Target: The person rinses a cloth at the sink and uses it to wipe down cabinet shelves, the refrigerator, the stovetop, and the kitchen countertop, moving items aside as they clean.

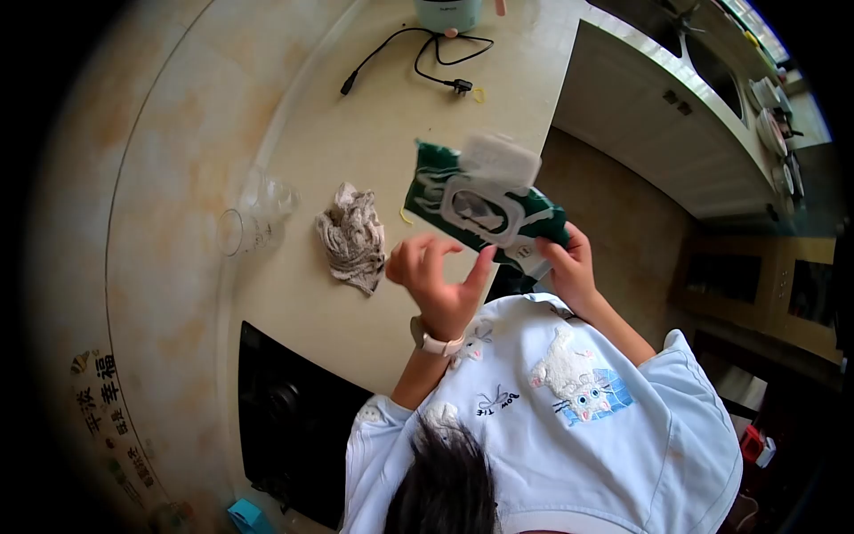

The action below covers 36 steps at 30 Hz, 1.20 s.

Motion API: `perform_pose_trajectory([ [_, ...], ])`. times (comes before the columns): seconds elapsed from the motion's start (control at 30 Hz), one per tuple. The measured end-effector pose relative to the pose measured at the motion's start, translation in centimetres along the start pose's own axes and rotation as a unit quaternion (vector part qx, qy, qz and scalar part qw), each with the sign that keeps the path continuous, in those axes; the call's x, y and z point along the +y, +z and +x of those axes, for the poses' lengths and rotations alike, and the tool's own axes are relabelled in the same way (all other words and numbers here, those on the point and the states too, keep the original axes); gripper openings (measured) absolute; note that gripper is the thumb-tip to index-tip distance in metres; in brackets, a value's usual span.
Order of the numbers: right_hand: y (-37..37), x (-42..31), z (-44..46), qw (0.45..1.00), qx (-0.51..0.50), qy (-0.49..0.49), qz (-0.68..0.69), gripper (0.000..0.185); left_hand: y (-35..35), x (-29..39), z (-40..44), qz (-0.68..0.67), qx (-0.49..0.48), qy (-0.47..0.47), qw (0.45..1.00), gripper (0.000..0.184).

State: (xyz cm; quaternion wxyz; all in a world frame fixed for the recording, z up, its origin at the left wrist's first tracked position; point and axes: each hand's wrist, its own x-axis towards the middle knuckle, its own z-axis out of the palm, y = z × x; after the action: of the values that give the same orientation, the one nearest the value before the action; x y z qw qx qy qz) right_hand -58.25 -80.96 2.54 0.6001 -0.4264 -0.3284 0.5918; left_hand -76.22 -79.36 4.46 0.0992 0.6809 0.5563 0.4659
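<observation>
A green and white wipes pack point(427, 189) is tilted above the counter, its white lid point(500, 160) flipped up and its oval opening showing. My right hand point(569, 262) grips the pack's right end between thumb and fingers. Just below the pack, my left hand point(440, 276), with a watch at the wrist, has its thumb and fingers apart and holds nothing; the thumb tip is close to the pack's lower edge. A crumpled grey-brown cloth point(352, 238) lies left of that hand.
On the counter point(356, 147), a clear plastic cup point(253, 227) lies near the wall. A black cable point(418, 67) and a pale green appliance point(447, 13) are at the far end. Near me is a black hob point(285, 436). A sink point(712, 71) is at the upper right.
</observation>
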Motion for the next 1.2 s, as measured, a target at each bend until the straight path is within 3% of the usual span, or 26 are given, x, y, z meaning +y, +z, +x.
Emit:
perform_pose_trajectory([
  [0.1, 1.8, -0.1, -1.0, 0.998, -0.060, 0.006, 0.016, 0.021, 1.0, 1.0, 0.9, -0.001, -0.038, -0.087, 0.995, 0.035],
  [0.2, 2.1, 0.5, -1.2, 0.997, -0.074, 0.011, 0.022, 0.023, 1.4, 0.9, 0.4, -0.008, -0.032, -0.080, 0.996, 0.028],
  [0.3, 2.0, 0.9, -1.2, 0.995, -0.095, 0.004, 0.033, 0.023, 1.4, 0.4, -0.1, -0.116, -0.013, -0.095, 0.989, 0.021],
  [0.37, 2.4, 0.3, -1.1, 0.994, -0.079, 0.035, 0.067, 0.023, 1.1, -0.3, -0.1, -0.303, 0.004, -0.191, 0.934, 0.017],
  [0.53, 2.2, 0.3, -1.0, 0.991, -0.103, 0.049, 0.073, 0.022, 0.0, 0.9, 0.2, -0.056, -0.016, -0.100, 0.993, 0.013],
  [0.63, 1.9, 0.8, -0.8, 0.992, -0.116, 0.010, 0.050, 0.022, 0.4, 0.2, -0.1, -0.088, 0.018, -0.085, 0.992, 0.012],
  [0.7, 1.5, 0.9, -0.4, 0.990, -0.042, 0.009, 0.137, 0.022, -0.2, -1.0, -0.3, -0.169, 0.060, -0.094, 0.979, 0.010],
  [0.83, 0.9, -0.7, 0.5, 0.976, -0.055, 0.050, 0.202, 0.021, -2.3, -1.7, 0.4, -0.090, 0.013, -0.072, 0.993, 0.011],
  [0.9, 0.8, -0.2, 0.5, 0.973, -0.040, 0.071, 0.214, 0.020, -2.0, -1.2, 0.5, -0.079, 0.061, -0.025, 0.995, 0.011],
  [0.97, 1.0, -0.1, 0.5, 0.970, -0.028, 0.086, 0.227, 0.020, -2.1, -0.5, 0.4, -0.086, 0.096, -0.044, 0.991, 0.009],
  [1.03, 1.5, -0.6, 0.1, 0.975, -0.011, 0.091, 0.202, 0.019, -2.7, -0.4, 0.3, 0.109, 0.015, 0.105, 0.988, 0.024],
  [1.07, 1.6, -0.8, -0.1, 0.975, -0.011, 0.091, 0.201, 0.019, -2.5, -0.7, -0.1, 0.124, -0.011, 0.103, 0.987, 0.037],
  [1.2, 1.5, -1.2, -0.4, 0.973, -0.051, 0.096, 0.204, 0.019, -2.8, 0.5, 0.0, 0.146, -0.060, 0.098, 0.983, 0.035],
])
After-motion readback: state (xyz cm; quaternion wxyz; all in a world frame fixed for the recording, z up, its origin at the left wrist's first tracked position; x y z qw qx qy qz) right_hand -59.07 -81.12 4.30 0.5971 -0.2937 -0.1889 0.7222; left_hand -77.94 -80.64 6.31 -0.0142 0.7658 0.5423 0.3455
